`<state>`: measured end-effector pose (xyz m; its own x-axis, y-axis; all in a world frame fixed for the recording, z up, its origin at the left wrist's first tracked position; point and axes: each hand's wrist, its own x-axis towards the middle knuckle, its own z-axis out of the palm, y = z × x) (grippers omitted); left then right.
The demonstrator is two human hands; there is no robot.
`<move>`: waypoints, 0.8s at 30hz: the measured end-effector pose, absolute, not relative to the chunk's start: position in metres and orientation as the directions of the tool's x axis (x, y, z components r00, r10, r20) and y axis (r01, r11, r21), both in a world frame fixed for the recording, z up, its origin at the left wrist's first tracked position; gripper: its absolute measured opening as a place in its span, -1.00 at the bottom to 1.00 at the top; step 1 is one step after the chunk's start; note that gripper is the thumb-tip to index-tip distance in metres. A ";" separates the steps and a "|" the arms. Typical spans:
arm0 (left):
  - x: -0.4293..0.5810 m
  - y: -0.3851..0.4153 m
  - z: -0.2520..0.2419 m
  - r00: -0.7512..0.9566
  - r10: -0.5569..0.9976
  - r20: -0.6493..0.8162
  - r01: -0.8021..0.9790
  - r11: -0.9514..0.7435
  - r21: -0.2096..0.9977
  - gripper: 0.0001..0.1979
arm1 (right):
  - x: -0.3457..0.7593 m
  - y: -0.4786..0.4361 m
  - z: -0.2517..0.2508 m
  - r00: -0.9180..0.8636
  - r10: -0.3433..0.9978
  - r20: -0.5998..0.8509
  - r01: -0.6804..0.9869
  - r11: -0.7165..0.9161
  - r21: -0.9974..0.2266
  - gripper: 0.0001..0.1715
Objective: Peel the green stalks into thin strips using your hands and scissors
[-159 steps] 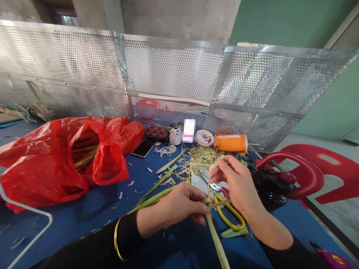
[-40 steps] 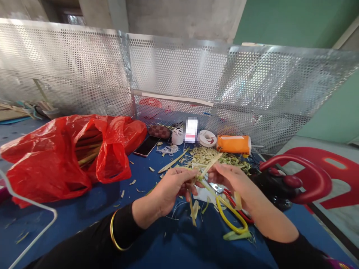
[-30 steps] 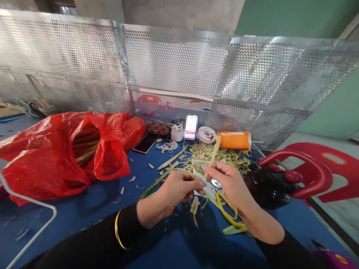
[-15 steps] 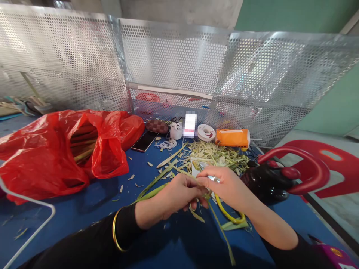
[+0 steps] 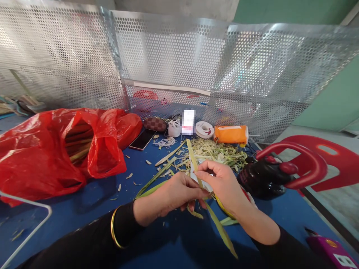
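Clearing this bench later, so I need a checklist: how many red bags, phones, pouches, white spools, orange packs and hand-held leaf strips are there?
red plastic bag: 1
phone: 1
brown pouch: 1
white spools: 2
orange pack: 1
held leaf strip: 1
Total: 7

Two hands, left and right, one red bag, one phone.

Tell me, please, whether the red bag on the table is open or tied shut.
Open: the red bag lies on the blue table with its mouth gaping, and leaf stalks show inside.
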<state>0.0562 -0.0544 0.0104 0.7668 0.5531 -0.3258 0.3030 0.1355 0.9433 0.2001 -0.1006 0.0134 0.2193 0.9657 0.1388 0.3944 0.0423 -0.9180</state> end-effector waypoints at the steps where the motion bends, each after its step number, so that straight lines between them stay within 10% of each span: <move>1: 0.056 -0.055 0.011 0.771 0.544 -0.332 0.310 0.134 0.941 -0.71 | 0.200 -0.101 0.013 0.227 0.962 0.153 0.405 0.050 -0.913 -0.87; 17: 0.058 -0.057 0.006 0.772 0.514 -0.374 0.313 0.205 0.927 -0.73 | 0.195 -0.095 0.004 0.228 0.941 0.252 0.518 0.102 -0.849 -0.86; 24: 0.060 -0.055 0.009 0.715 0.620 -0.324 0.057 0.410 0.910 -0.69 | 0.228 -0.091 0.017 0.181 0.865 0.468 0.799 0.147 -0.583 -0.69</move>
<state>0.0600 -0.0548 0.0090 0.7147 0.6199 -0.3240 0.0573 0.4098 0.9104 0.2275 -0.0914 0.0166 0.1815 0.8650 0.4677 0.7991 0.1475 -0.5828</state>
